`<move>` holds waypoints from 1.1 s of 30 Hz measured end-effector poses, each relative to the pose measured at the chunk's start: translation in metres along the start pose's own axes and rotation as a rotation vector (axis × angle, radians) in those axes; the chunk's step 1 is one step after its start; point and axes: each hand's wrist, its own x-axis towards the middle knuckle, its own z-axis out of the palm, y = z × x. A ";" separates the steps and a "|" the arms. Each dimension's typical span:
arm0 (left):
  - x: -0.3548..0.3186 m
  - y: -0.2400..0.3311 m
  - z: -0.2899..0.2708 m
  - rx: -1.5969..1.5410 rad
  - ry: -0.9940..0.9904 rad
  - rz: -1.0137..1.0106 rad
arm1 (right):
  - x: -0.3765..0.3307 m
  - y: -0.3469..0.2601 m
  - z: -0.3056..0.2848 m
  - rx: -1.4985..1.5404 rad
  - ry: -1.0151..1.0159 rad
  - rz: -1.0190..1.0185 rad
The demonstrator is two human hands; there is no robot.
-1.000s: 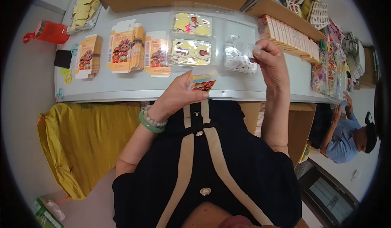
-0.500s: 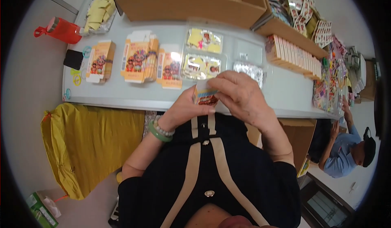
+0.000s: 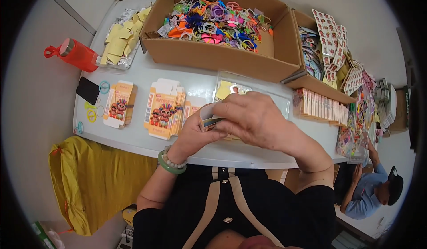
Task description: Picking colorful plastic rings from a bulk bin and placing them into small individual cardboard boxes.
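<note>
On my feed, at frame centre, the left hand [image 3: 193, 135] is closed around a small, open-topped paper carton [image 3: 207, 116]; the right hand [image 3: 255, 120], fingers curled, bends over its mouth, though I cannot tell whether it grips anything. The smooth white desk [image 3: 200, 78] carries flat printed cartons [image 3: 163, 109] at centre left and, above, a corrugated box [image 3: 218, 56] of tangled bright trinkets [image 3: 215, 22]. Crinkled yellow fabric [image 3: 100, 178] fills the lower left, near a pale wall [image 3: 38, 102].
</note>
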 end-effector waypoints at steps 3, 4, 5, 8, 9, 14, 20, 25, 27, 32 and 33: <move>0.007 0.002 -0.003 -0.051 0.094 0.090 | 0.025 0.040 -0.005 0.152 0.198 -0.046; 0.009 0.001 -0.009 -0.064 0.080 0.080 | 0.036 0.053 -0.011 0.186 0.224 0.081; 0.011 0.001 -0.012 -0.068 0.083 0.079 | 0.049 0.069 -0.019 0.220 0.248 0.208; 0.016 -0.001 -0.015 -0.093 0.072 0.056 | 0.083 0.146 -0.040 -0.192 -0.023 0.598; 0.017 -0.002 -0.015 -0.090 0.069 0.049 | 0.088 0.177 -0.036 -0.343 -0.199 0.726; 0.018 -0.010 -0.015 -0.140 0.020 -0.041 | 0.095 0.236 -0.003 -0.472 -0.672 0.830; 0.020 -0.010 -0.019 -0.165 0.013 -0.105 | 0.090 0.257 -0.019 -0.135 -0.413 0.929; 0.020 -0.008 -0.018 -0.137 -0.001 -0.109 | 0.067 0.243 -0.055 0.391 -0.150 0.974; 0.020 -0.009 -0.017 -0.135 -0.002 -0.078 | 0.056 0.239 -0.065 0.502 -0.127 0.948; 0.013 -0.008 -0.009 -0.149 0.013 -0.098 | 0.037 0.214 -0.073 0.728 0.105 0.860; 0.012 -0.007 -0.007 -0.161 0.012 -0.100 | 0.036 0.211 -0.074 0.754 0.156 0.862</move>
